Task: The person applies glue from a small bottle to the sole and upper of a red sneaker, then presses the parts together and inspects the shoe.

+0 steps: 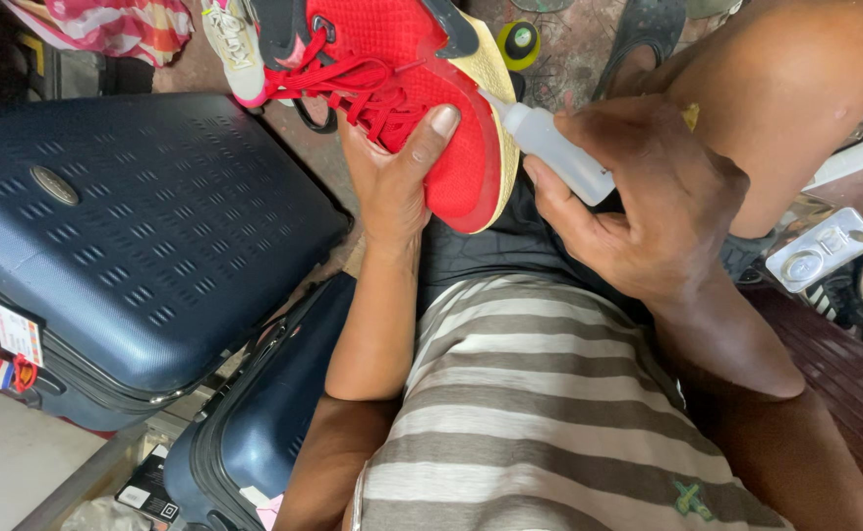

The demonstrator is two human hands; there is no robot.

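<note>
My left hand (392,177) grips a red sneaker (402,59) with red laces and a pale yellow sole, thumb pressed on the upper near the toe. The shoe lies tilted on my lap, sole edge turned to the right. My right hand (638,197) is shut on a small translucent white squeeze bottle (559,149). The bottle's nozzle touches the seam between the red upper and the yellow sole. My bent knee (785,88) rises just behind the right hand.
A large dark blue hard-shell suitcase (127,236) stands at the left, a second dark blue case (264,423) below it. A white sneaker (235,49) lies at the top left. A blister pack (825,251) sits at the right. I wear a striped shirt (540,413).
</note>
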